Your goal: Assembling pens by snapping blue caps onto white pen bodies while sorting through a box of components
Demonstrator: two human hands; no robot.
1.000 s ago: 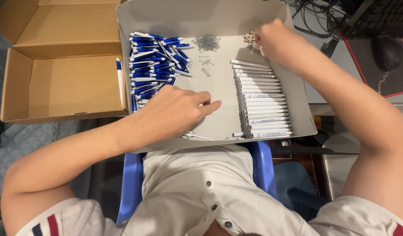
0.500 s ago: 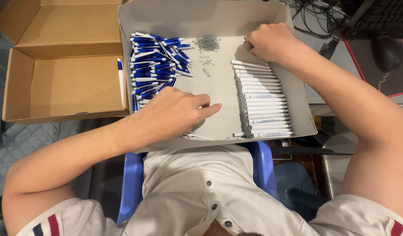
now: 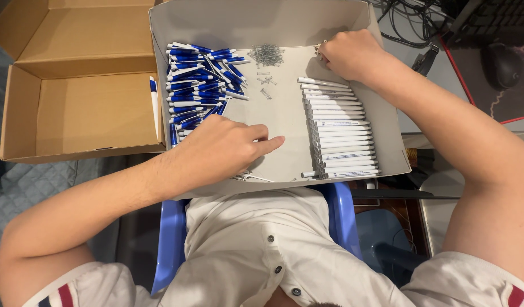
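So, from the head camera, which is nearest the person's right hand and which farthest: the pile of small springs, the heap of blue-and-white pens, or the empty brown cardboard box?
From the right hand:
1. Pile of small springs, just to its left, nearest.
2. Heap of blue-and-white pens, farther left in the grey tray.
3. Empty brown cardboard box, outside the tray at far left, farthest.

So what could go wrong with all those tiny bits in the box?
The little springs lie loose in a heap, so a bump from the right hand beside them might scatter them. The white pen barrels sit in a neat row that a sleeve could roll apart. The left hand might nudge the blue pen parts.
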